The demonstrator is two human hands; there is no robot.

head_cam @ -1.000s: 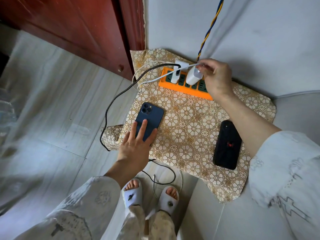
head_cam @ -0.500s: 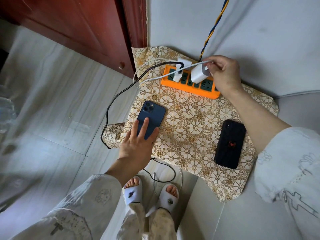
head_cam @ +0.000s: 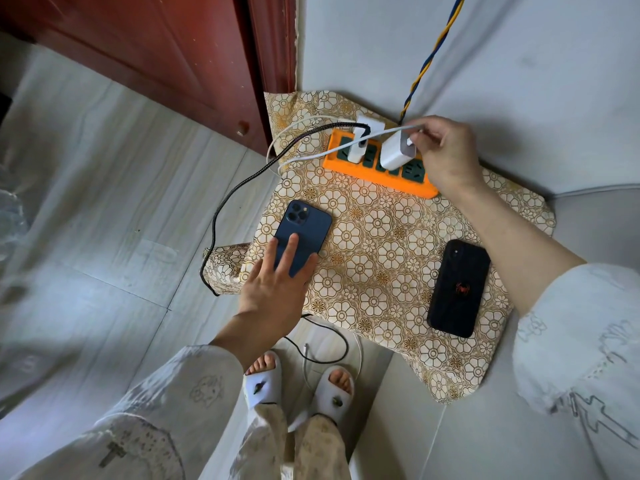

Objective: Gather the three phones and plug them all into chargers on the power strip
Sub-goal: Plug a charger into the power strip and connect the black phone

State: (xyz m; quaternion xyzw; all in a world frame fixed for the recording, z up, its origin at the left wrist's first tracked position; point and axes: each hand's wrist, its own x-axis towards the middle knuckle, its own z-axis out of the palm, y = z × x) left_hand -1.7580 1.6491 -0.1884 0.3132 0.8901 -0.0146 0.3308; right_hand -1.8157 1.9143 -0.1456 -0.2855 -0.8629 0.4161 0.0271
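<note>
Your left hand (head_cam: 273,289) lies flat with straight, spread fingers on the blue phone (head_cam: 302,235), which sits face down near the left edge of the desk (head_cam: 374,244), camera end toward the strip. Your right hand (head_cam: 446,150) reaches to the far edge, its fingertips pinching the white cable (head_cam: 311,155) where it enters the white charger (head_cam: 397,152). That charger stands tilted over the orange strip (head_cam: 377,168); you cannot tell from here whether it is fully seated. A smaller charger (head_cam: 356,152) sits in the strip's left end with a black cable (head_cam: 242,181) running off the left edge to the floor (head_cam: 104,202). The black phone (head_cam: 458,287) lies face down near the right edge, just beside your right forearm, apart from both hands.
</note>
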